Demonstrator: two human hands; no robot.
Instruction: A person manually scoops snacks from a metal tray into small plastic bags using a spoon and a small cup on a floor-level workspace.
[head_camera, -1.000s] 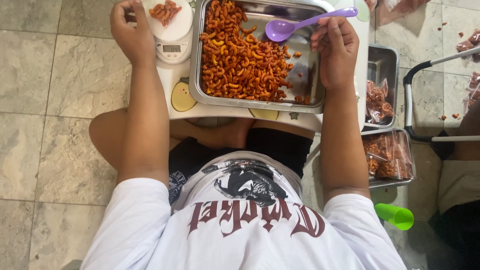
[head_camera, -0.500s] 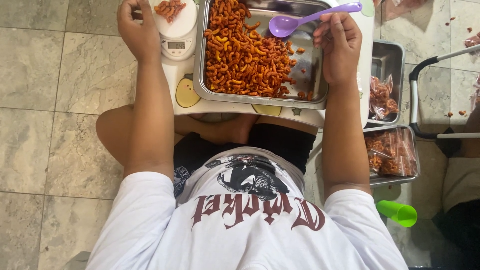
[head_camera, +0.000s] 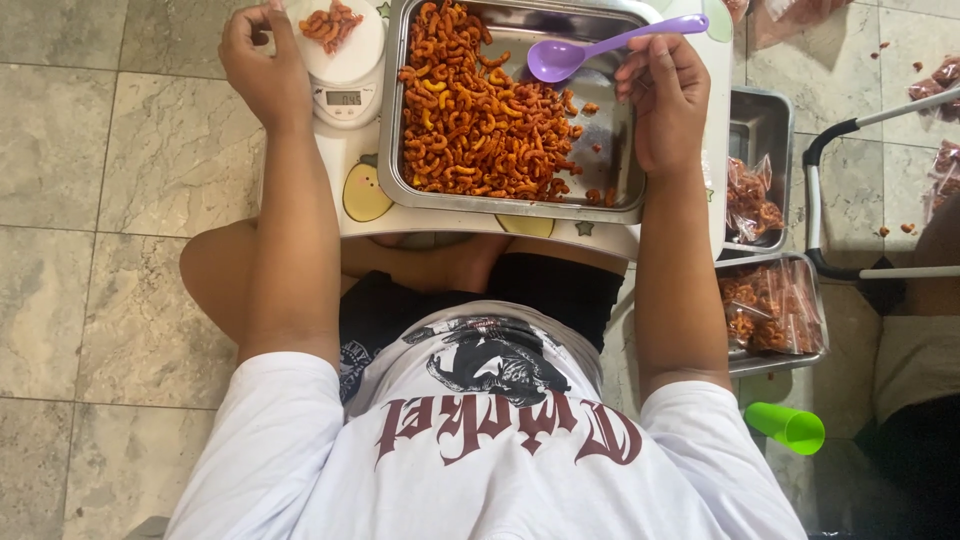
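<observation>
Purple spoon (head_camera: 600, 45) in the right hand (head_camera: 665, 100), fingers (head_camera: 640, 85) clamped round its handle, with the bowl looking empty and hanging over the back of the metal tray (head_camera: 620, 150). The tray is about two-thirds full of orange-red curly snacks (head_camera: 470, 110), piled to the left, with bare metal on the right.

The left hand (head_camera: 262, 70) is up at the white dish (head_camera: 360, 55) on the small kitchen scale (head_camera: 345, 98). Its fingers are curled together against the dish's rim, though I can't tell whether they really grip it or just steady it. A little heap of the same snacks (head_camera: 328, 22) is already in the dish.

So this reads to me as portioning by weight, partway through one portion. Another scoop would mean dipping the spoon into the pile, carrying it left over the tray's raised lip and tipping it gently (that dish is shallow, so it could spill). The left hand crowds the dish from one side.

Tray and scale share a low white tabletop (head_camera: 365, 190) over the person's crossed legs. Off to the right are two smaller trays of bagged snacks (head_camera: 770, 305), a green cup (head_camera: 790, 428) on the tiled floor (head_camera: 100, 200), a few dropped pieces (head_camera: 900, 228), and someone else's clothing (head_camera: 915, 345) at the edge.
</observation>
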